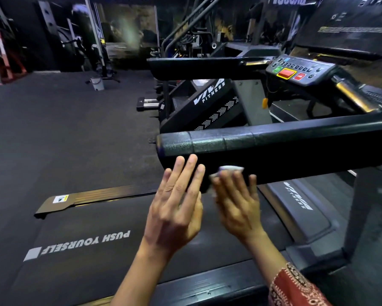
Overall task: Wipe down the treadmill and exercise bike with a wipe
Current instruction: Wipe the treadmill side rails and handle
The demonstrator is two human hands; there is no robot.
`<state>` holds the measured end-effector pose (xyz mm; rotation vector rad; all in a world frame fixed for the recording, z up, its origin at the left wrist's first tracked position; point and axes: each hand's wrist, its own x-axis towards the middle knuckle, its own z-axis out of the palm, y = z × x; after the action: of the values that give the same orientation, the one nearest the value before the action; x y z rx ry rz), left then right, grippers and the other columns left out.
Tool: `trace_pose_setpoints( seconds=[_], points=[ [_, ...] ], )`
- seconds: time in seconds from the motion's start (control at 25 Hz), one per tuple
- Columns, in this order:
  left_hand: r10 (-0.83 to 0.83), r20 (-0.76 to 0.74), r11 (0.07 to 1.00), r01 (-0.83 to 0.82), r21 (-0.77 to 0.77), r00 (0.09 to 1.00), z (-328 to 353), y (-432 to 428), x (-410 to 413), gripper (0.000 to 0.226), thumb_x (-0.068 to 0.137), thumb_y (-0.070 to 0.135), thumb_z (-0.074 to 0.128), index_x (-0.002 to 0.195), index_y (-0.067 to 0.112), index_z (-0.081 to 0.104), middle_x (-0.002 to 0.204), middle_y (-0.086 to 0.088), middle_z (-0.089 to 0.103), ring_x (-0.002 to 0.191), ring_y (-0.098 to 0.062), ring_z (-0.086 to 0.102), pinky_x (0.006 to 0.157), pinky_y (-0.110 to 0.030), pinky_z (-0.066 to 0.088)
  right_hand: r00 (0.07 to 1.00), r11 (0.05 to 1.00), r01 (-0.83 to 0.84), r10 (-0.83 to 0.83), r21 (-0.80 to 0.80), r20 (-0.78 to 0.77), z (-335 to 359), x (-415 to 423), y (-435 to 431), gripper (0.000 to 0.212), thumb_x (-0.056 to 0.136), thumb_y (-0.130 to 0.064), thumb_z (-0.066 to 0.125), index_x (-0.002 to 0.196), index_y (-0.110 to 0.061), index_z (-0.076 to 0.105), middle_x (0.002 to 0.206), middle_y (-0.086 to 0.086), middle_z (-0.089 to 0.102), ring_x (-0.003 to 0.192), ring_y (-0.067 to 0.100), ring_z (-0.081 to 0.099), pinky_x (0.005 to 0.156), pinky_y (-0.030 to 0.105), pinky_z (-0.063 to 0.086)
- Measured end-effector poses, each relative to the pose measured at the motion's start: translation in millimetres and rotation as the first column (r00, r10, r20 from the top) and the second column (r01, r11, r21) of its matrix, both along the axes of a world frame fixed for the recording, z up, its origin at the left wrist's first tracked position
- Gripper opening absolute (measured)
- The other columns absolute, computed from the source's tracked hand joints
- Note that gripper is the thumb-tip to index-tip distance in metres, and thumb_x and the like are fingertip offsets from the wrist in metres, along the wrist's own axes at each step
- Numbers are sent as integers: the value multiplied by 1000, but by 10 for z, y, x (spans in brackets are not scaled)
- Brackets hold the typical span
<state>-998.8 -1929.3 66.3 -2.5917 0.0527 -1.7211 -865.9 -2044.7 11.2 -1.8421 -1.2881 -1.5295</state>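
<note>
Right grip (236,206), fingers nearly straight, pressed a white wipe (231,168) flat against the near face of the padded black handrail (274,146) of the treadmill (300,217), close to the rail's free end. The thumb was hidden, and the wipe showed only above the fingertips and beside the forefinger. Left grip (174,208) stood released just beside it, fingers straight, their tips over the lower edge of the same handrail; whether they touched it could not be told. A red patterned sleeve (296,288) covered the right forearm.

Below both hands ran the black belt (86,217), lettered "PUSH YOURSELF" in white. Beyond the near rail a second handrail (196,67) ran alongside it, and between the two, at right, sat the console (300,70) with a green button and two red ones. A neighbouring machine (207,107) past the far rail bore the words "VIVA FITNESS". Well to the left, on the dark gym floor (53,129), stood a small white bucket (96,82).
</note>
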Motion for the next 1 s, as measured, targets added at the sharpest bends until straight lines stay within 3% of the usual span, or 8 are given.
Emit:
trace_pose_setpoints(
  seconds=[0.2, 0.36, 0.4, 0.52, 0.6, 0.72, 0.88, 1.0],
  points=[
    [108, 50, 991, -112, 77, 993, 76, -11, 97, 54, 80, 3, 60, 132, 1, 48, 140, -14, 43, 141, -23, 31, 118, -37, 13, 869, 904, 154, 68, 398, -491, 222, 208, -244, 55, 105, -29, 22, 153, -16, 0, 159, -10, -10, 147, 19, -7, 118, 41, -4],
    [93, 46, 992, -97, 83, 995, 197, -93, 223, 49, 84, 7, 58, 131, 0, 50, 139, -16, 44, 135, -29, 37, 118, -38, 10, 990, 999, -31, 33, 14, -140, -88, 181, -307, 55, 104, -25, 28, 154, -19, 5, 161, -5, -3, 148, 18, -1, 118, 41, 0],
    [93, 46, 991, -97, 88, 995, 221, -108, 248, 47, 84, 8, 59, 130, 1, 51, 138, -16, 46, 134, -29, 39, 118, -38, 10, 990, 1000, 10, -7, 20, -140, -133, 315, -455, 54, 105, -26, 28, 154, -20, 6, 161, -5, -2, 148, 17, 0, 119, 40, 0],
    [99, 58, 991, -104, 88, 993, 272, -148, 326, 44, 86, 12, 59, 128, 2, 54, 134, -17, 51, 130, -27, 43, 118, -39, 12, 874, 944, 112, 55, 311, -483, 210, 430, -585, 54, 105, -31, 22, 154, -19, 2, 160, -4, -7, 148, 19, -4, 119, 41, -2],
    [107, 64, 990, -112, 81, 992, 307, -226, 415, 41, 88, 15, 57, 127, 3, 55, 132, -17, 55, 128, -27, 45, 117, -40, 13, 924, 967, 26, 74, 253, -376, 513, 375, -477, 51, 105, -29, 23, 153, -12, 15, 160, 2, 4, 148, 24, 4, 119, 45, 2],
    [93, 62, 991, -99, 88, 994, 374, -394, 596, 36, 89, 18, 57, 122, 2, 60, 127, -19, 59, 124, -29, 48, 115, -43, 18, 995, 997, 5, 2, 73, -95, 818, 643, -649, 43, 104, -26, 28, 137, -4, 45, 144, 15, 44, 136, 28, 38, 116, 46, 17],
    [89, 41, 992, -93, 87, 995, 412, -581, 771, 35, 88, 18, 59, 118, 0, 65, 124, -20, 61, 121, -29, 50, 112, -44, 25, 888, 906, 185, 11, 380, -459, 761, 814, -930, 43, 103, -21, 28, 136, 0, 47, 143, 20, 44, 139, 31, 30, 118, 46, 12],
    [93, 18, 991, -94, 91, 996, 436, -750, 931, 37, 88, 19, 57, 118, 1, 64, 124, -19, 61, 120, -28, 50, 110, -44, 28, 945, 977, 20, 52, 214, -323, 695, 585, -811, 41, 101, -16, 34, 137, 0, 44, 144, 19, 42, 140, 33, 29, 118, 47, 15]
  ],
)
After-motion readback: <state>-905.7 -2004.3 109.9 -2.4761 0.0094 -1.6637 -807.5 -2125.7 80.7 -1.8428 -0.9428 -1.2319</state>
